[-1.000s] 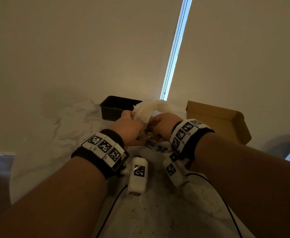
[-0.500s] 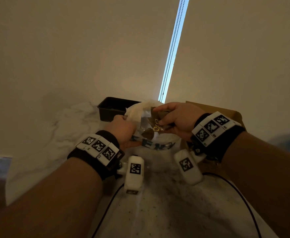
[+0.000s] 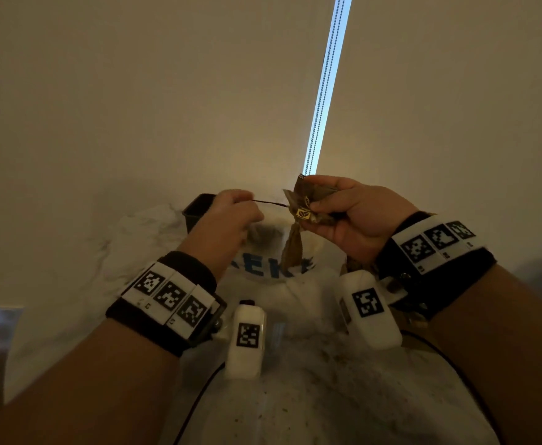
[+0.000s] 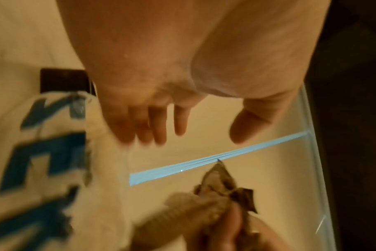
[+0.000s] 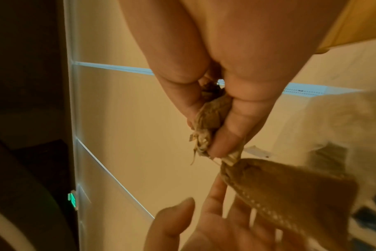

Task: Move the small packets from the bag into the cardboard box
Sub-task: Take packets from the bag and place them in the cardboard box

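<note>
My right hand [image 3: 327, 203] is raised above the bag and grips a bunch of small brown packets [image 3: 305, 200]; in the right wrist view its fingers [image 5: 225, 129] pinch them. One packet [image 3: 292, 248] dangles from the bunch [image 5: 290, 195]. My left hand [image 3: 234, 213] hovers just left of it with straight, spread fingers [image 4: 159, 130] and holds nothing. The white bag [image 3: 263, 271] with blue letters lies on the table below both hands [image 4: 43, 161]. Only a yellow-brown corner of the cardboard box [image 5: 358, 25] shows, behind my right wrist.
A black tray [image 3: 195, 210] stands at the back left of the marble table [image 3: 295, 396], beyond my left hand. Cables run across the near part of the table. A wall with a bright vertical slit [image 3: 327, 91] rises behind.
My right hand has come up out of the bag with the packets and moved right. My left hand has let go of the bag's rim and risen beside the packets.
</note>
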A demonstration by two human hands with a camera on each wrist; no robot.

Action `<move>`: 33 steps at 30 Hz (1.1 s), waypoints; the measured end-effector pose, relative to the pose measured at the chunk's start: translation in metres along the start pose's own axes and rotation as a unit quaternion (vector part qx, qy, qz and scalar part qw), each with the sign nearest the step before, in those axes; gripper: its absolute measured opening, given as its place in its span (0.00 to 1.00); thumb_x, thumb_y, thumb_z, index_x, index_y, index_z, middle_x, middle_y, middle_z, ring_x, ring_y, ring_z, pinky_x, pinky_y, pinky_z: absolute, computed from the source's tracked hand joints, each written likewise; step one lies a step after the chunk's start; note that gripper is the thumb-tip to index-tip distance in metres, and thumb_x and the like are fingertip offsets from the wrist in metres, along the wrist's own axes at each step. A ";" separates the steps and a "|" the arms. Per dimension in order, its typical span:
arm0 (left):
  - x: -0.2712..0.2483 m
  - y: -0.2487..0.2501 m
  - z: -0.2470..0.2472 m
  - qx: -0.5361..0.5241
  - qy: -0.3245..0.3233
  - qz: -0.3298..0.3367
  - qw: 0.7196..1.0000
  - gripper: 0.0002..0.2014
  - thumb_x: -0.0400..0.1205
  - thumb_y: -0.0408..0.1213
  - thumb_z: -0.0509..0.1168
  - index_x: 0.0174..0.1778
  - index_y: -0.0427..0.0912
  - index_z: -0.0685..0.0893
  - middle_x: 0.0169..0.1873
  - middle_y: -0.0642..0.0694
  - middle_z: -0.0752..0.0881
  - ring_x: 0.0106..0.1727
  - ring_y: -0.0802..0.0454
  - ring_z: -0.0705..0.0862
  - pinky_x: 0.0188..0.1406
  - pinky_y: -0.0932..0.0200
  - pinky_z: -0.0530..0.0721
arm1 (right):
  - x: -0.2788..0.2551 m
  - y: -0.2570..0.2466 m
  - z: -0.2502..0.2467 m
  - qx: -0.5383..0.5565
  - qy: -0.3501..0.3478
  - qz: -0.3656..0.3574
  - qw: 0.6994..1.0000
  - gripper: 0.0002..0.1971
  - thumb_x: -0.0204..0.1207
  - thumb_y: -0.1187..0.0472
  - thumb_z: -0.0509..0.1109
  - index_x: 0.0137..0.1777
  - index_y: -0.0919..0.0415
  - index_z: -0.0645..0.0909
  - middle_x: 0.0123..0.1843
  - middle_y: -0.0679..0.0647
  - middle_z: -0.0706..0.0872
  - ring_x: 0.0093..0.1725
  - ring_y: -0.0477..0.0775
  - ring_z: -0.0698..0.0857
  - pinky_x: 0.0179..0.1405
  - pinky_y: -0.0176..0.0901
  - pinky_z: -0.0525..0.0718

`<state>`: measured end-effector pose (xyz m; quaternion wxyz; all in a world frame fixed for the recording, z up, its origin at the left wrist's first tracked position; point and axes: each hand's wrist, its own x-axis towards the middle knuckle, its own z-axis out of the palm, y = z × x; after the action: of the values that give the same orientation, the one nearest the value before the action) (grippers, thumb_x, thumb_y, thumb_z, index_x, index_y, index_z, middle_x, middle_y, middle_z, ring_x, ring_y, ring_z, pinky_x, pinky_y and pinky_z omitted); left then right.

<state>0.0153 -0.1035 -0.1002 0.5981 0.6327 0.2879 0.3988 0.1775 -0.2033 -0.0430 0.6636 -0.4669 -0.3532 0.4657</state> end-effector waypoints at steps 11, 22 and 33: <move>-0.010 -0.015 0.031 -0.203 -0.173 -0.174 0.948 0.18 0.78 0.26 0.55 0.59 0.36 0.85 0.47 0.36 0.87 0.41 0.43 0.88 0.36 0.50 0.90 | 0.004 0.038 -0.015 -0.025 -0.031 -0.007 0.999 0.21 0.74 0.85 0.61 0.59 0.66 0.85 0.58 0.70 0.87 0.48 0.65 0.90 0.40 0.51 0.91; -0.019 -0.015 0.053 -0.305 -0.170 -0.224 0.910 0.30 0.88 0.60 0.51 0.69 0.41 0.84 0.59 0.32 0.89 0.57 0.35 0.90 0.51 0.32 0.88 | 0.006 0.068 -0.025 -0.116 -0.121 -0.020 0.986 0.21 0.74 0.65 0.62 0.67 0.66 0.79 0.58 0.68 0.85 0.55 0.61 0.85 0.60 0.61 0.83; -0.018 -0.008 0.049 -0.319 -0.064 -0.246 0.913 0.15 0.86 0.48 0.62 0.58 0.42 0.86 0.46 0.40 0.88 0.40 0.48 0.87 0.31 0.58 0.89 | 0.004 0.057 -0.032 -0.266 -0.079 -0.091 0.956 0.18 0.81 0.66 0.60 0.68 0.54 0.81 0.57 0.45 0.87 0.52 0.38 0.87 0.44 0.30 0.84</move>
<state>0.0482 -0.1436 -0.1089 0.8644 0.3416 0.2528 0.2688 0.1911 -0.2018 -0.1075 0.5244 -0.5545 -0.5567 0.3281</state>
